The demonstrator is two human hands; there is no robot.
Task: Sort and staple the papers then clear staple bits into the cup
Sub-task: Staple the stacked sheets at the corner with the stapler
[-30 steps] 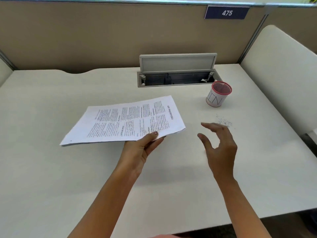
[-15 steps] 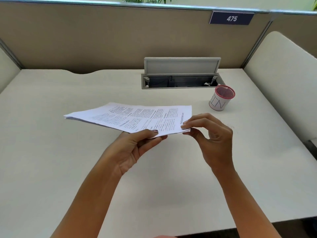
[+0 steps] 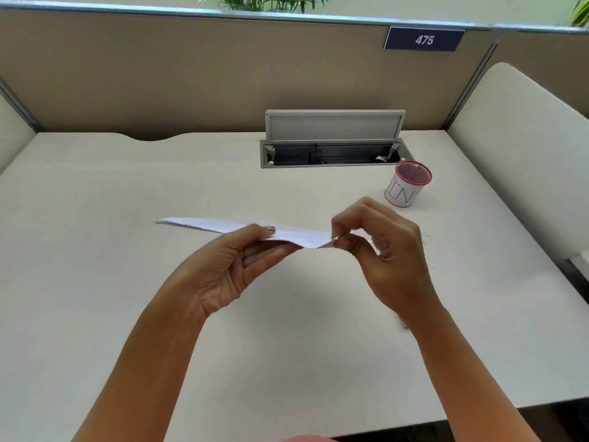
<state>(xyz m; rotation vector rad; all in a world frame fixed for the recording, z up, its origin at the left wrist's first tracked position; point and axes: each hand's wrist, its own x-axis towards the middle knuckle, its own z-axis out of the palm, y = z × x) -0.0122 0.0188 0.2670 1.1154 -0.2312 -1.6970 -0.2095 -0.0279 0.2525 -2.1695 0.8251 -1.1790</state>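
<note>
Cubicle: beige partition (image 3: 191, 74) at the back with number plate "475" (image 3: 424, 39), well beyond the left hand (image 3: 229, 269) and right hand (image 3: 389, 250).
Worktop (image 3: 95, 282): pale, matt. Open cable hatch (image 3: 331, 154) with raised lid, beyond both hands.
Papers (image 3: 204, 225): thin printed stack held clear of the worktop, seen almost edge-on. Long axis runs left to right, from out past the left hand across to the right hand.
Left hand: palm up, thumb on top of the near edge, fingers underneath, grasping the stack.
Right hand: thumb and forefinger pinch the right-end corner of the stack, other fingers curled.
Cup (image 3: 408, 185): red mesh rim, white wrap with lettering, upright. Beyond the right hand and slightly to its right, apart from it.
Staple bits (image 3: 425, 238): faint specks on the worktop just right of the right hand, too small to be sure.
Stapler: none in view.
Step (judgement): working at the stack's corner, either squaring sheets or picking at a staple. Cannot tell which.
Key relation: the worked corner sits at the right hand, and cup and specks lie on that same side. The right hand is therefore nearer for clearing, while the left steadies the stack along its long axis.
Risk (judgement): sheets may fan out if the left grip loosens.
</note>
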